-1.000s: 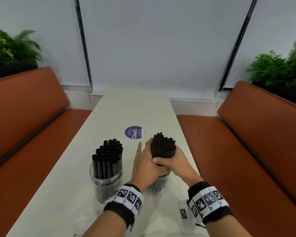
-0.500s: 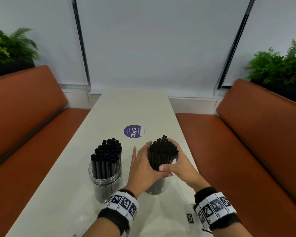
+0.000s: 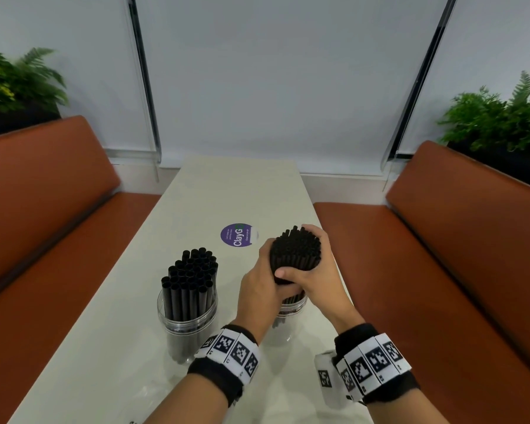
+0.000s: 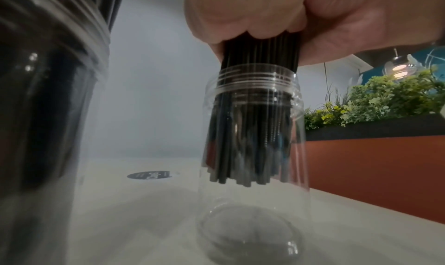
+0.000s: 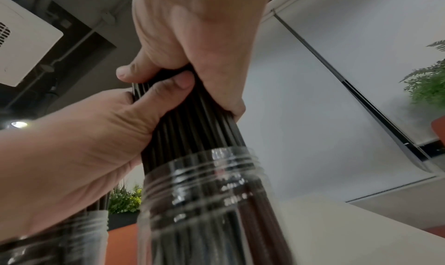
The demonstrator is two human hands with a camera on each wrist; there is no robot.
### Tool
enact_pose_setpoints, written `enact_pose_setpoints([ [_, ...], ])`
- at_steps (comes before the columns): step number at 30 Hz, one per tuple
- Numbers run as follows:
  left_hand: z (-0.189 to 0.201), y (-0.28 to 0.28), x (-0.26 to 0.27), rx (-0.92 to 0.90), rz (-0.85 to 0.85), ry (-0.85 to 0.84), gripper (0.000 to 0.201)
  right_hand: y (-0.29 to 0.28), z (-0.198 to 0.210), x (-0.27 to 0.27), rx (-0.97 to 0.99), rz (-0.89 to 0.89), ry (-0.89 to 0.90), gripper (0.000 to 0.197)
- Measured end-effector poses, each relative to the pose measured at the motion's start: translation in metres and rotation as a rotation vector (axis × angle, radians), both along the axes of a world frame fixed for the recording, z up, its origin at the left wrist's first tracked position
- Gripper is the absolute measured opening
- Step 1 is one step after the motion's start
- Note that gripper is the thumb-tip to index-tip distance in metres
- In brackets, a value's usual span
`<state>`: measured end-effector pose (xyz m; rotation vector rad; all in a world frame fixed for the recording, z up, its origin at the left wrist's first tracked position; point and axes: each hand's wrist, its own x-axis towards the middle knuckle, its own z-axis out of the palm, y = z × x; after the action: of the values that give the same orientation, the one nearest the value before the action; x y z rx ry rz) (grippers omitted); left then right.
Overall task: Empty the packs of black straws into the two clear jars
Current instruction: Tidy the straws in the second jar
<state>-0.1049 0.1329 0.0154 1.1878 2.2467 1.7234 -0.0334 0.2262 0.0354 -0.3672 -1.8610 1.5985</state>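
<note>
Two clear jars stand on the pale table (image 3: 110, 347). The left jar (image 3: 186, 327) is packed with upright black straws (image 3: 190, 276). Both hands hold a second bundle of black straws (image 3: 296, 250) upright in the mouth of the right jar (image 3: 289, 312). My left hand (image 3: 259, 286) wraps it from the left and my right hand (image 3: 322, 275) from the right, thumb across the front. In the left wrist view the bundle's lower ends (image 4: 243, 174) hang about halfway down the jar (image 4: 253, 221), above its bottom. The right wrist view shows both hands (image 5: 187, 63) gripping above the threaded rim (image 5: 199, 170).
A round purple sticker (image 3: 237, 235) lies on the table behind the jars. Crumpled clear plastic (image 3: 147, 391) lies near the front edge. Orange benches (image 3: 43, 209) flank the table on both sides, with plants (image 3: 499, 117) behind them.
My left hand's fingers, stretched out beside the bundle before, now curl round it. The bundle stays held in the right jar's mouth. The head view has shifted slightly.
</note>
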Motion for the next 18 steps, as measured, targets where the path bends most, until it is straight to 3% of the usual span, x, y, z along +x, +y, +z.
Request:
enact_pose_setpoints([
  [4, -0.013, -0.006, 0.004, -0.056, -0.058, 0.014, 0.079, 0.000, -0.017, 0.008, -0.017, 0.045, -0.110, 0.087],
  [9, -0.021, -0.014, 0.003, -0.089, -0.105, -0.003, 0.075, 0.003, -0.031, 0.019, -0.040, 0.097, -0.171, 0.082],
  [12, -0.021, -0.014, 0.002, -0.133, -0.123, 0.072, 0.073, 0.000, -0.036, 0.018, -0.032, 0.125, -0.216, 0.077],
  [14, -0.024, -0.012, 0.002, -0.127, -0.120, 0.120, 0.072, -0.002, -0.038, 0.015, -0.027, 0.133, -0.221, 0.072],
  [18, -0.035, -0.009, 0.000, -0.058, -0.122, 0.046, 0.065, 0.000, -0.043, 0.011, -0.029, 0.128, -0.216, 0.072],
])
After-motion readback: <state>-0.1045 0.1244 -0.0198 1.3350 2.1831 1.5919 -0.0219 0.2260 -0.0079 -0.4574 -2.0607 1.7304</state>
